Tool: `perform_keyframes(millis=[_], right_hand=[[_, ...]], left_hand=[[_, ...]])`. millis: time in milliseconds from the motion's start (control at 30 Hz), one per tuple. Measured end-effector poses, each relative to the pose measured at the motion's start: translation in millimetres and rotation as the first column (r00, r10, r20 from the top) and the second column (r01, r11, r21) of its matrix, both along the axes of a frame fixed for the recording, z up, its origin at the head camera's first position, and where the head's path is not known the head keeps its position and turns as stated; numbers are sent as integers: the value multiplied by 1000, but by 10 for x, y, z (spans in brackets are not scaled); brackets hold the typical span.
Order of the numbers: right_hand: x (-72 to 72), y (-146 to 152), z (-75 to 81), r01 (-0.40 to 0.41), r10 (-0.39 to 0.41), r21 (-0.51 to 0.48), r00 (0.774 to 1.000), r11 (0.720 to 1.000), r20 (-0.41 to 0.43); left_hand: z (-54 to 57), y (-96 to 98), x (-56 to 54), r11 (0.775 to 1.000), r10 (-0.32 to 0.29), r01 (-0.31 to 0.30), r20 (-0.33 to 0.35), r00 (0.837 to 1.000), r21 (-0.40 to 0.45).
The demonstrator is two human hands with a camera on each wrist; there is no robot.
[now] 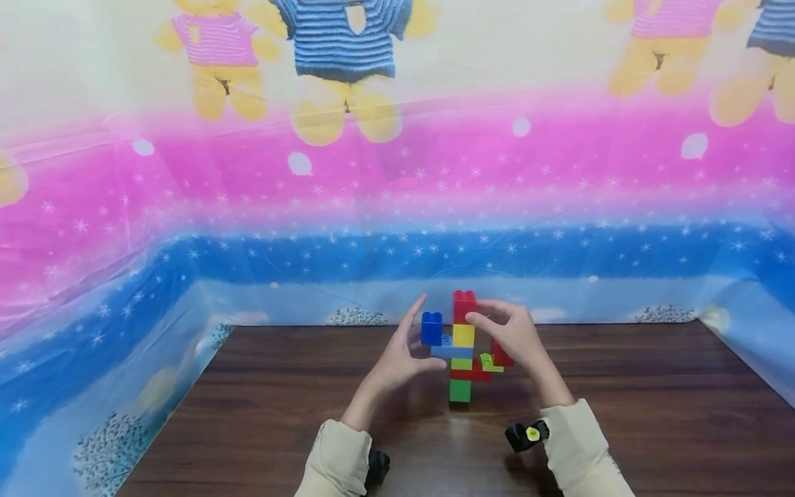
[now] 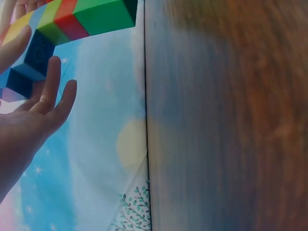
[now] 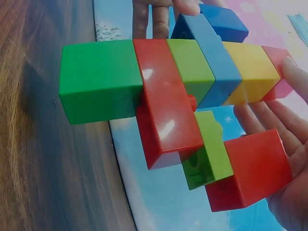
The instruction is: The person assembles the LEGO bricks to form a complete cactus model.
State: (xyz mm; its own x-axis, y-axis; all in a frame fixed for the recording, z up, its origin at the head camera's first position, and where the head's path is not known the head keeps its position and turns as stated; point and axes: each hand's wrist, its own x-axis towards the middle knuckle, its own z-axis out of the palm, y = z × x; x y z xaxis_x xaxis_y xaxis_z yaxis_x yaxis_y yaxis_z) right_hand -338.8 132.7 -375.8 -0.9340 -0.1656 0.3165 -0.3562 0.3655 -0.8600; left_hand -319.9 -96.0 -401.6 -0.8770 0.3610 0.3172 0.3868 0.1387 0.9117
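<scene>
A tower of toy building bricks stands upright over the table, with a green brick at its bottom and a red brick on top. My right hand pinches that top brick, thumb on its near side. To the left, a light blue brick juts out and carries a dark blue brick. My left hand spreads around this arm, fingers straight and thumb tip at the light blue brick. On the right, a long red brick bears a lime piece and another red brick.
The dark brown wooden table extends on both sides of the tower. Behind it hangs a printed cloth in blue and pink, meeting the table's back edge. Black wrist cameras sit at the cuffs of the cream sleeves.
</scene>
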Motion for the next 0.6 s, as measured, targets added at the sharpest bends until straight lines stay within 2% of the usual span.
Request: perform_keyframes(millis=[267,400,600], right_hand=[[-4,22,6,32,-30,-38,999,999,39],[-16,27,5,16,-14,-46,999,999,50],[-11,40,9,0,3,-63,999,998,32]], left_hand=[[-2,45,21,1000,-28,29,-92,995,9],[-5,59,36,1000,0,-1,-119,993,-7],[3,77,28,999,19,-24,-118,993,-38]])
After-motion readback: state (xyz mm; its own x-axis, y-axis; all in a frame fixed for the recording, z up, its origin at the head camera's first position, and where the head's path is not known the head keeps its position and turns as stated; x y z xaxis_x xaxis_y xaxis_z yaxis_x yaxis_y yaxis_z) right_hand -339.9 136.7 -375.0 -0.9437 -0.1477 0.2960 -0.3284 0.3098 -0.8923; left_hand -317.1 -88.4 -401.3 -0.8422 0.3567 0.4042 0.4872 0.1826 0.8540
